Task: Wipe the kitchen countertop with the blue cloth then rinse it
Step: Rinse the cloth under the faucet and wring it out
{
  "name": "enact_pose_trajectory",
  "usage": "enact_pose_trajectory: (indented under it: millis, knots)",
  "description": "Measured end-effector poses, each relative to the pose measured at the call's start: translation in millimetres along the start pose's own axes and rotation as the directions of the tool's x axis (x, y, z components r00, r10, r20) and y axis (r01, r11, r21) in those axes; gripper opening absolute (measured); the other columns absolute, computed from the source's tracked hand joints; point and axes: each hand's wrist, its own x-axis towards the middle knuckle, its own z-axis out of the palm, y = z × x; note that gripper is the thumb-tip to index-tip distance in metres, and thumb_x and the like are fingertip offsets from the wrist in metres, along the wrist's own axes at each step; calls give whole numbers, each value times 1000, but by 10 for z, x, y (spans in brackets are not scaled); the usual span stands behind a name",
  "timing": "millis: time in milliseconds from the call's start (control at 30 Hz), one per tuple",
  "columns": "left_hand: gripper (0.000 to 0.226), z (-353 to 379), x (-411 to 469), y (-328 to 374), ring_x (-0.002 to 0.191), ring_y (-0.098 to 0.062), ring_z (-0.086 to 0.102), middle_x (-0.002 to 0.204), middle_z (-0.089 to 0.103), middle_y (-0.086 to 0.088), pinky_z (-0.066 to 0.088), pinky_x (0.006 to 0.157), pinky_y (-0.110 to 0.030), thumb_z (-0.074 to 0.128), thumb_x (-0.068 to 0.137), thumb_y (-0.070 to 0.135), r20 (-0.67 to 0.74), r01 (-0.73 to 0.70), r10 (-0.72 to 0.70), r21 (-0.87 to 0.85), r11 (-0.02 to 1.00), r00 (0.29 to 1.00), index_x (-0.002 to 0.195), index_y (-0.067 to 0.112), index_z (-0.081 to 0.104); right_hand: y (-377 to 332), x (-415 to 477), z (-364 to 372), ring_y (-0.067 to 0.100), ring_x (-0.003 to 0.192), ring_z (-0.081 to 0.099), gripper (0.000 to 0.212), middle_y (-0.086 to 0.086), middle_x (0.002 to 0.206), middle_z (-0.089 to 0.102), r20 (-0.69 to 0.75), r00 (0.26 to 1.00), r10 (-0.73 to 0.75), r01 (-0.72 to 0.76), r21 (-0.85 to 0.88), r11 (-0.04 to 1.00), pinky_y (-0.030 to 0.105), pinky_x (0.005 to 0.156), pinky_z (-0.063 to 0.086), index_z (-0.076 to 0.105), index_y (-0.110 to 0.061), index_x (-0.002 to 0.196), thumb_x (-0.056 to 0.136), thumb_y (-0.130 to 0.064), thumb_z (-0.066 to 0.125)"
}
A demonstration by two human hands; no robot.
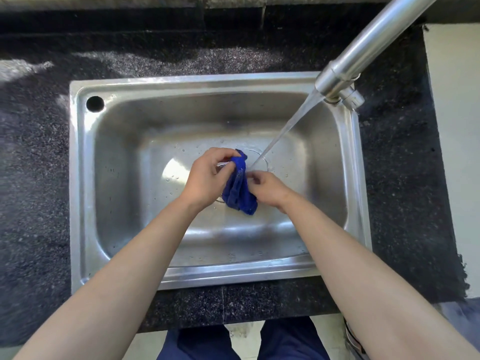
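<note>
I see the left hand [207, 175] with fingers curled, pinching the top end of the blue cloth [239, 189] between thumb and fingertips. The right hand [267, 189] has its fingers curled too and grips the cloth's right edge about midway down. Both hands are on the same cloth, close together, and both forearms reach in from the near edge.

The cloth is bunched into a long wad. It hangs between the hands over the middle of the sink [78, 178], above the basin floor. I can't tell if its lower end touches the steel.

The water stream [285, 128] runs slantwise from the faucet [363, 53] at upper right. It lands at the drain [262, 158], just right of the cloth's top and just beyond the right fingertips. I can't tell if it hits the cloth. The hands and cloth cover most of the drain. Droplets are scattered on the basin floor.

The dark speckled countertop [33, 178] surrounds the sink on all sides, with a pale sheen at far left. There is a round hole [95, 103] in the sink's far-left corner. Blue trousers [197, 344] show below the counter edge.

Count: two hands, one cloth, one sink, one faucet, one stream, one hole.
</note>
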Motion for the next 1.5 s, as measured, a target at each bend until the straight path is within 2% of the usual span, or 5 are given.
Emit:
enact_pose_trajectory:
  millis: [467,667,933,1167,1500]
  knots:
    - [23,-44,16,322,81,-12,66,92,73,-4,55,78,-24,58,92,5,-169,17,-60,-244,970,984,94,25,69,-472,-642,-379,14,51,41,19,-7,52,42,-558,826,-77,478,623,619,24,49,31,51,-15,80,99,-16,51]
    - [44,73,73,-188,114,-22,60,130,59,-8,47,97,-32,62,93,17,-9,299,-305,223,928,952,137,16,55,124,-215,-303,22,108,63,47,5,121,61,-320,935,152,-162,-3,987,35,94,50,56,-18,131,86,-22,69]
    - [59,305,40,-424,114,-20,61,128,60,1,46,106,-42,63,90,33,10,433,-433,30,901,901,143,15,44,194,80,-156,28,122,54,66,8,143,47,-327,917,-227,75,-419,905,41,101,46,28,-20,155,97,-23,58]
    - [28,391,64,-492,77,-25,55,74,58,0,36,65,-31,51,100,33,43,316,-357,378,870,933,81,15,60,279,-93,-177,31,88,61,41,6,87,65,-244,966,-80,-54,-496,867,35,71,45,53,-18,79,101,-49,41]
    - [25,275,63,159,72,-25,61,82,61,-16,53,68,-37,54,100,30,92,401,-428,-567,720,899,95,6,61,-235,-589,-393,20,74,52,21,3,73,57,-645,762,-51,477,507,718,38,71,47,64,-20,70,81,-37,65]
